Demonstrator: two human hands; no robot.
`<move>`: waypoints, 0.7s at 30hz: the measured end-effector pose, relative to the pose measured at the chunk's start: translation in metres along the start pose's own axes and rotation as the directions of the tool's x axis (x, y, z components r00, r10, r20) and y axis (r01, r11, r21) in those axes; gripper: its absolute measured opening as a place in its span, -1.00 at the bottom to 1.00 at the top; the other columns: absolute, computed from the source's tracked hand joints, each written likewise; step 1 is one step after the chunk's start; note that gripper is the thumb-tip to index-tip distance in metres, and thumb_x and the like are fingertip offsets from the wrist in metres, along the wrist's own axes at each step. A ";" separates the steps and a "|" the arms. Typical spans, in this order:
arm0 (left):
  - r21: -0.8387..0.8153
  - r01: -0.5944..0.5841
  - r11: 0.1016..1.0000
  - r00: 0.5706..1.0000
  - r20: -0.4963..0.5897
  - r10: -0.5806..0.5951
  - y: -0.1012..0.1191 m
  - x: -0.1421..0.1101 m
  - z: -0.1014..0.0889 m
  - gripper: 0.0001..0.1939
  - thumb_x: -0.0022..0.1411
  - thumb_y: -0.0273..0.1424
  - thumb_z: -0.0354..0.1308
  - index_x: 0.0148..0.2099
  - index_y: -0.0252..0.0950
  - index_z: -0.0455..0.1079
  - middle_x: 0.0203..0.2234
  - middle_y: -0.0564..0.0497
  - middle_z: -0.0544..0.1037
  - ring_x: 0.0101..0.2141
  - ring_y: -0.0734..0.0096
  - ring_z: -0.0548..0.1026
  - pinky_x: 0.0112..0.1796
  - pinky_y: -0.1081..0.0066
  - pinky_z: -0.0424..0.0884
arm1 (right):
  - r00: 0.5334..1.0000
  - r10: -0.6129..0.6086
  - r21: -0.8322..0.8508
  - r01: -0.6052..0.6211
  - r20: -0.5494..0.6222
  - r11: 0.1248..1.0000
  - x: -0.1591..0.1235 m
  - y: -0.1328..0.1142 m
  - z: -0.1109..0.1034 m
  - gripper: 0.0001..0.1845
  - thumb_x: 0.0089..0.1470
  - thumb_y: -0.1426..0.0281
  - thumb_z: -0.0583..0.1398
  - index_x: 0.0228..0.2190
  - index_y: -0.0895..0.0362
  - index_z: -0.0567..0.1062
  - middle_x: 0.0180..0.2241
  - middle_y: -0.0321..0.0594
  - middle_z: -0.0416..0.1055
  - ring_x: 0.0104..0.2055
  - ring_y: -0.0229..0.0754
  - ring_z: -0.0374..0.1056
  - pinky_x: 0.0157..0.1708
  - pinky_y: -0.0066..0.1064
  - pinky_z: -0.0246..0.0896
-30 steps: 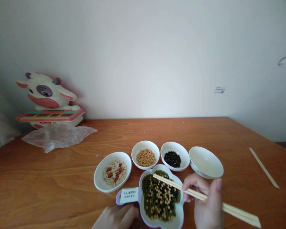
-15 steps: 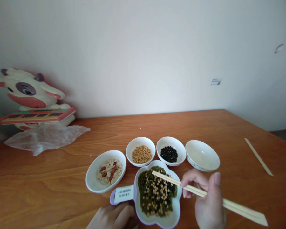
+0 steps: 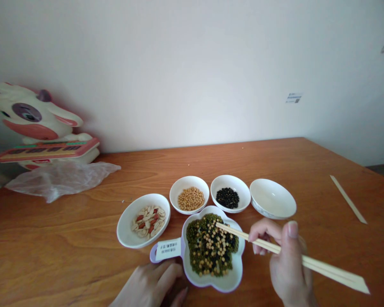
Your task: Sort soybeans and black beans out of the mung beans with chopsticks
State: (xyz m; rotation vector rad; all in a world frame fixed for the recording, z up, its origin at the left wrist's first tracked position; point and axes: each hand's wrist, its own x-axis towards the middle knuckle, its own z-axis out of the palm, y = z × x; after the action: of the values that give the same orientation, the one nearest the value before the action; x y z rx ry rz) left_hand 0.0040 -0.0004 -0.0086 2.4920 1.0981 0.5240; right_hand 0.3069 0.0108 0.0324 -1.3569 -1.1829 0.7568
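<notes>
My right hand point(image 3: 286, 260) is closed on a pair of wooden chopsticks point(image 3: 326, 268), their tips in the mixed beans point(image 3: 211, 247). Green, black and yellow beans lie together in a flower-shaped dish point(image 3: 211, 283) with a purple rim and a labelled handle. Just below that handle my left hand point(image 3: 153, 283) rests on the table, fingers bent, thumb apart; no held thing shows. Behind the dish stand white bowls: one of yellow soybeans point(image 3: 191, 199), one of black beans point(image 3: 228, 198). A third bowl point(image 3: 273, 198) at right shows only its bare inside.
A white bowl of pale seeds and red-brown nuts point(image 3: 149, 221) stands left of the dish. One pale wooden stick point(image 3: 348, 199) lies at the right. Far left are a clear plastic bag point(image 3: 64, 179) and a cow-shaped toy keyboard point(image 3: 48, 128), near the wall point(image 3: 192, 76).
The chopstick tips and my right hand have shifted slightly right over the dish. The view has tilted a little, so the table sits higher. The left thumb now shows.
</notes>
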 end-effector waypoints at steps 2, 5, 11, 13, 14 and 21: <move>-0.003 0.007 1.000 1.000 0.007 -0.007 0.001 0.001 -0.002 -0.77 0.35 -0.52 0.18 -0.03 -0.07 0.38 -0.24 0.17 0.68 -0.32 0.43 0.68 -0.27 0.53 0.59 | 1.000 -0.006 -0.005 0.006 0.022 1.000 -0.002 -0.002 0.000 -0.03 0.35 -0.29 -0.25 -0.58 0.08 0.56 -0.63 -0.19 0.34 -0.51 -0.17 0.26 -0.48 -0.32 0.13; -0.003 0.002 1.000 0.999 0.033 -0.002 0.002 0.000 -0.003 -0.80 0.37 -0.49 0.18 -0.03 -0.08 0.38 -0.21 0.16 0.68 -0.28 0.42 0.68 -0.25 0.53 0.59 | 0.999 -0.008 -0.019 0.009 0.040 1.000 -0.002 -0.004 -0.001 -0.03 0.35 -0.29 -0.25 -0.56 0.08 0.56 -0.62 -0.20 0.33 -0.51 -0.17 0.26 -0.48 -0.32 0.12; -0.029 0.025 0.999 0.999 0.045 -0.024 0.009 0.002 -0.011 -0.77 0.35 -0.52 0.20 -0.03 -0.09 0.39 -0.20 0.15 0.69 -0.26 0.44 0.67 -0.21 0.56 0.58 | 1.000 -0.003 -0.039 0.003 0.008 0.999 -0.002 -0.014 0.003 -0.06 0.37 -0.27 -0.21 -0.57 0.08 0.56 -0.62 -0.19 0.33 -0.51 -0.16 0.26 -0.47 -0.31 0.12; -0.043 0.025 0.999 0.999 0.046 -0.023 0.012 0.004 -0.014 -0.77 0.35 -0.52 0.19 -0.03 -0.09 0.40 -0.18 0.14 0.70 -0.25 0.43 0.67 -0.19 0.55 0.59 | 1.000 -0.014 -0.046 0.014 0.006 0.999 -0.003 -0.016 0.004 -0.06 0.36 -0.28 -0.20 -0.57 0.07 0.57 -0.62 -0.18 0.34 -0.51 -0.15 0.26 -0.47 -0.31 0.12; -0.041 0.027 0.999 0.999 0.041 -0.025 0.013 0.005 -0.015 -0.78 0.36 -0.52 0.19 -0.04 -0.10 0.40 -0.19 0.13 0.70 -0.26 0.43 0.67 -0.20 0.55 0.59 | 1.000 -0.016 -0.051 0.017 0.004 0.999 -0.003 -0.017 0.004 -0.06 0.36 -0.28 -0.20 -0.57 0.07 0.57 -0.62 -0.18 0.35 -0.50 -0.14 0.27 -0.48 -0.32 0.12; -0.031 -0.003 1.000 0.998 0.067 0.005 0.014 0.006 -0.020 -0.84 0.39 -0.50 0.15 -0.05 -0.14 0.39 -0.21 0.07 0.68 -0.32 0.41 0.64 -0.28 0.52 0.55 | 0.998 -0.055 -0.052 0.055 -0.008 0.997 -0.001 -0.012 -0.002 -0.09 0.40 -0.23 -0.17 -0.56 0.07 0.59 -0.63 -0.17 0.36 -0.51 -0.14 0.27 -0.49 -0.32 0.14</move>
State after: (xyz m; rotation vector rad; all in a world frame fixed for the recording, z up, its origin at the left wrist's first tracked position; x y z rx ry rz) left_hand 0.0068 -0.0010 0.0159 2.4673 1.0517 0.4513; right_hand 0.3060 0.0078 0.0444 -1.3635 -1.2350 0.6841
